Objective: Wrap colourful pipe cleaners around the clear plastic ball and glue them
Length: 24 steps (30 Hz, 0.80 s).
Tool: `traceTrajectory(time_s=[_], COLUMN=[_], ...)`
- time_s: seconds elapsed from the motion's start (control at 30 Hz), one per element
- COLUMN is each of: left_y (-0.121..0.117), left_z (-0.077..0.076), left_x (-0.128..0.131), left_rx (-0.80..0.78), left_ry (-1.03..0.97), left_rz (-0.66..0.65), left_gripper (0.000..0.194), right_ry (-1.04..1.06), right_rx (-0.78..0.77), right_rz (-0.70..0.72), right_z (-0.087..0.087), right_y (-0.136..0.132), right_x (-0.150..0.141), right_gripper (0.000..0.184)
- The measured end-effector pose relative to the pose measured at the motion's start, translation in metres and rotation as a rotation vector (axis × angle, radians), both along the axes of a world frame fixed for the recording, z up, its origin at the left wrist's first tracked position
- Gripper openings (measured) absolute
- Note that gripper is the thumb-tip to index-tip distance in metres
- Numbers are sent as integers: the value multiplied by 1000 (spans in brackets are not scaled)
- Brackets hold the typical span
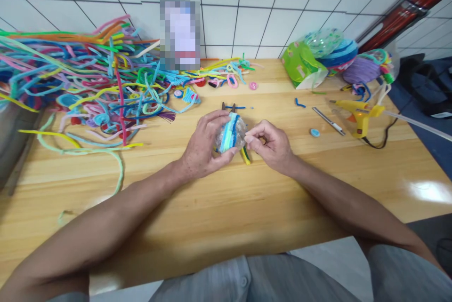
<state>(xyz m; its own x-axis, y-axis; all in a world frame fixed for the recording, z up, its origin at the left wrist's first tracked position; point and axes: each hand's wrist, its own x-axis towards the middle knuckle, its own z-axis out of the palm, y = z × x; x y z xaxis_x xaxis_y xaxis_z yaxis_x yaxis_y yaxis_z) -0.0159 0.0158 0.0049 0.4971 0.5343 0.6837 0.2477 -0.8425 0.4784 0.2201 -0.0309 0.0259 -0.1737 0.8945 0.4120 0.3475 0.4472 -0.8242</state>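
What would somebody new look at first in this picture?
Probably the big tangle of bright fuzzy stems on the left of the wooden table. Next, perhaps, the see-through piece with blue and green stripes in the left hand, with the right hand beside it. A yellow glue gun lies on the right.

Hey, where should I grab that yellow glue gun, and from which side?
Probably by its handle, your right hand coming from the near side: the handle juts toward you. The nozzle points left and could be hot, so stay off it; the cord trails from the handle's end.
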Motion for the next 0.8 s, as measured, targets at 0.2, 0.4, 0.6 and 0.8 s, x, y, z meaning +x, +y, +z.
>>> traceTrajectory(time_s=[0.2,0.4,0.6,0.8], left_y=[-1,-2,-2,-2], left_z=[1,2,0,0], left_x=[1,1,1,2], left_rx=[-7,-14,-17,-13], left_ry=[-6,-41,-21,-29], left_rz=[-3,-1,-14,-18], left_gripper=[64,57,52,49], right_ry=[1,-35,-35,-29], right_rx=[9,5,32,42], right_rz=[-6,0,-5,-6], right_z=[0,-2,-1,0], right_y=[0,-3,-3,-3], right_x=[0,-1,-3,-3], right_gripper=[12,14,12,12])
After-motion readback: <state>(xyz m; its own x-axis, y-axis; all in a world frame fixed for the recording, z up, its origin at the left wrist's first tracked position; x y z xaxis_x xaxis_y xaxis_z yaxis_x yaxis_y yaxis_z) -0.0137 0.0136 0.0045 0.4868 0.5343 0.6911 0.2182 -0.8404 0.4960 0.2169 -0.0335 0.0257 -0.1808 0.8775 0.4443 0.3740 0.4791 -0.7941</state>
